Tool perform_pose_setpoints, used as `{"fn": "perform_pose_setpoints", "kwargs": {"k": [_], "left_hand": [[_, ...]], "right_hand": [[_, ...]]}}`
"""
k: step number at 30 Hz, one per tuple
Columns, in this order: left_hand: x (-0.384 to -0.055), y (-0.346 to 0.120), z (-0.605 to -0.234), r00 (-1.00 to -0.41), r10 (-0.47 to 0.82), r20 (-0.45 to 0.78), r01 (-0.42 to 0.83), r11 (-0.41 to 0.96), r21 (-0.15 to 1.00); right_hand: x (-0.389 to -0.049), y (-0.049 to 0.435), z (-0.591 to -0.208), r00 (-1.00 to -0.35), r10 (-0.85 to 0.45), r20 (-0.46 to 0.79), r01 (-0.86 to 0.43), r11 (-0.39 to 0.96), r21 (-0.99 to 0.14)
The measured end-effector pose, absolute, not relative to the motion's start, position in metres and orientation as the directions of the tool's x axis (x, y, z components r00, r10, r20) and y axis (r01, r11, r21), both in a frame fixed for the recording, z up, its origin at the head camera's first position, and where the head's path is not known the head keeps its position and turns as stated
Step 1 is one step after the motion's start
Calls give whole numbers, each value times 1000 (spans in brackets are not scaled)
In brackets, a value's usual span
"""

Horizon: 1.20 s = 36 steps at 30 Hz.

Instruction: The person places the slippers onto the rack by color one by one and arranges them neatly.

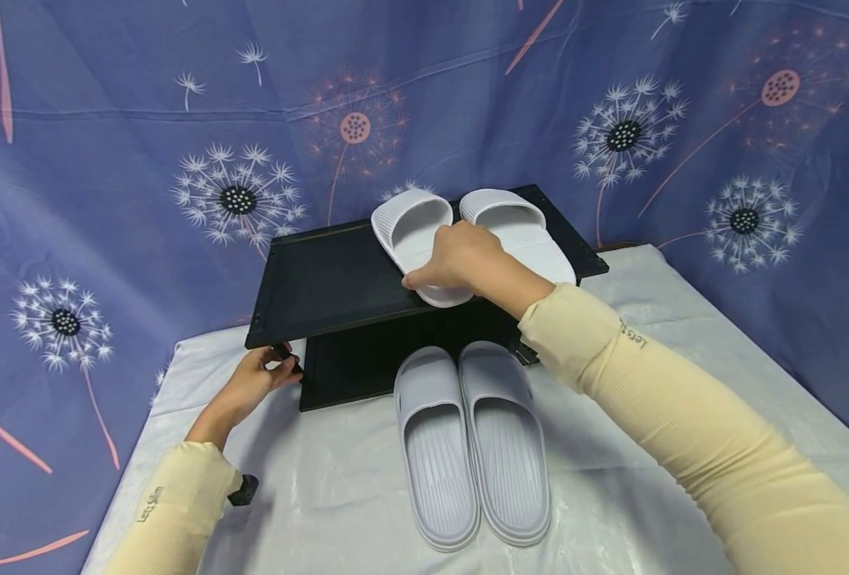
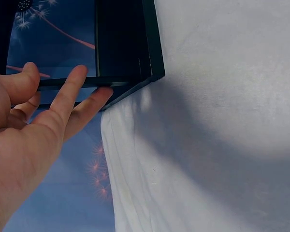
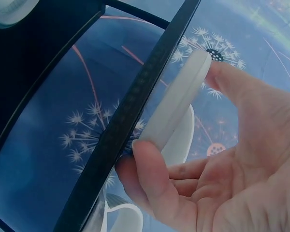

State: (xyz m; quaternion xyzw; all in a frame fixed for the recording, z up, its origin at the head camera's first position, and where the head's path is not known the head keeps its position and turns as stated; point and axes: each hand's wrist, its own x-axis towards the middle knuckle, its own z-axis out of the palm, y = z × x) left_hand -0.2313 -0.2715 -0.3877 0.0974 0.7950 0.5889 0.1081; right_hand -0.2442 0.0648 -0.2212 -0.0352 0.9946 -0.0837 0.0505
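Right hand (image 1: 463, 255) grasps the heel end of one white slipper (image 1: 406, 228) at the top board (image 1: 323, 279) of a black rack (image 1: 275, 323); in the right wrist view, thumb and fingers lie on opposite sides of the heel. This slipper is above the board, its heel near the front edge; whether the sole bears on the board cannot be told. A second white slipper (image 1: 539, 243) is just beside it, to the right in the head view, partly hidden by the right hand and wrist. Both toes point toward the backdrop (image 1: 431, 48), a blue-violet cloth printed with dandelions. Left hand (image 1: 251, 383) pinches a slim black bar (image 1: 289, 361) at the rack's left side, thumb opposing the fingers. Lower board (image 1: 345, 383) sits beneath the top one. A pair of grey slippers (image 1: 442, 447) stands side by side on the white cloth (image 1: 338, 479), in front of the rack, toes toward it. Cream sleeves (image 1: 668, 407) cover both forearms; a small black object (image 1: 243, 489) shows at the left cuff.
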Motion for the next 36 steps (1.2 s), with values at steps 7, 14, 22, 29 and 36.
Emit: {"fn": "perform_pose_setpoints", "kwargs": {"k": [7, 14, 22, 29, 36], "left_hand": [[-230, -271, -388, -956, 291, -49, 37, 284, 958], [-230, -270, -388, -956, 292, -33, 49, 268, 962], [-230, -270, -387, -955, 292, -44, 39, 271, 962], [-230, -269, -386, -957, 286, -46, 36, 276, 961], [-230, -268, -387, -958, 283, -46, 38, 282, 959]], "right_hand": [[-246, 63, -225, -992, -83, -93, -72, 990, -120], [-243, 59, -227, -989, -91, -119, -85, 995, -56], [-239, 54, -229, -984, -112, -135, -118, 992, 38], [-237, 55, -230, -982, -113, -154, -126, 989, 74], [-237, 58, -229, -981, -109, -163, -117, 992, 45]]}}
